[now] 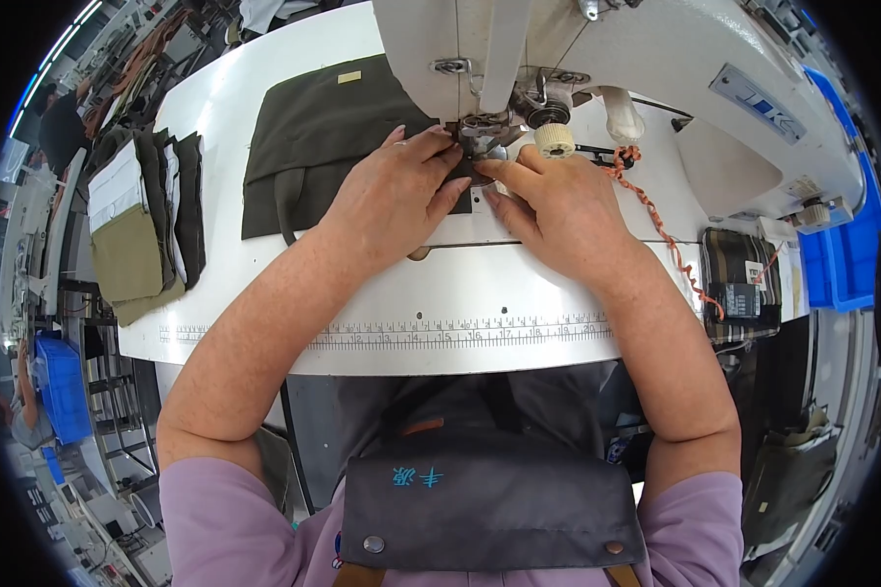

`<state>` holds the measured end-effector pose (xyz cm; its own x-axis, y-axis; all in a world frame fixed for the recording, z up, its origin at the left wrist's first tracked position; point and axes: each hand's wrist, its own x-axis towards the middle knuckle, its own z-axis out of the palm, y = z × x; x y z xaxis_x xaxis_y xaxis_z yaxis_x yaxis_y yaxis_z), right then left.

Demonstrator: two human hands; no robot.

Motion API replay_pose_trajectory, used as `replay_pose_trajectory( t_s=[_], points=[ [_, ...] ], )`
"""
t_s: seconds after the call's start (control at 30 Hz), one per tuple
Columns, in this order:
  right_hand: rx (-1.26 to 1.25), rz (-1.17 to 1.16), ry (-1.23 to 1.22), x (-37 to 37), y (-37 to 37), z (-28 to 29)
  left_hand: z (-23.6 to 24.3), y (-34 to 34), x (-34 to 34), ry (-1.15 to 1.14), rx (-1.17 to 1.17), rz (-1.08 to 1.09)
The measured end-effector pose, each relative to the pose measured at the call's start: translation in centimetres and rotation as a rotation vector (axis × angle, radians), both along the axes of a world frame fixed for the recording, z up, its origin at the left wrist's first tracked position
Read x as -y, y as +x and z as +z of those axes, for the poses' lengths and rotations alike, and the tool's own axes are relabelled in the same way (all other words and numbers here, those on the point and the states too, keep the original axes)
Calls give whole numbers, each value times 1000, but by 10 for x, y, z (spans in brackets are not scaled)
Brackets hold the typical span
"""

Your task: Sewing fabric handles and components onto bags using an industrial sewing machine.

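Observation:
A dark olive cloth panel [299, 127] lies on the white sewing table, partly under the needle area of a white sewing machine [646, 59]. A strap-like strip [289, 201] and a small yellowish label [349, 76] show on it. My left hand [392, 196] rests on the panel's right part, fingers stretched toward the presser foot [485, 147], thumb apart. From the other side my right hand [563, 201] reaches in beside the foot. Its index fingertip is at the cloth's edge, the thumb is spread below, and the other fingers are bent. The needle tip is hidden.
Stacked cloth pieces [132, 240] in olive, white and dark lie at the table's left. A printed ruler [440, 336] runs along the front edge. An orange coiled cord [656, 215] hangs near a plaid pouch [739, 259] at right. A blue bin [837, 259] stands beyond.

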<state>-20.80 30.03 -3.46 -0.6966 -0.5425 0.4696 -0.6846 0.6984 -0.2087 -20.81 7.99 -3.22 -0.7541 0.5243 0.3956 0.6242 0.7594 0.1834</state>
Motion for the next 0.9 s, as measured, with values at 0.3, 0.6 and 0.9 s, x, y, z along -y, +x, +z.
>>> replay_pose_trajectory(
  t_s=[0.3, 0.6, 0.9],
  points=[
    [25, -8, -41, -3, -2, -3, -2, -11, 5, 19, 22, -12],
    [48, 12, -58, -3, -7, 0, -4, -15, 6, 6, 9, 19],
    [-62, 198, -179, -6, 19, 24, -14, -24, 6, 4, 46, 6]
  ],
)
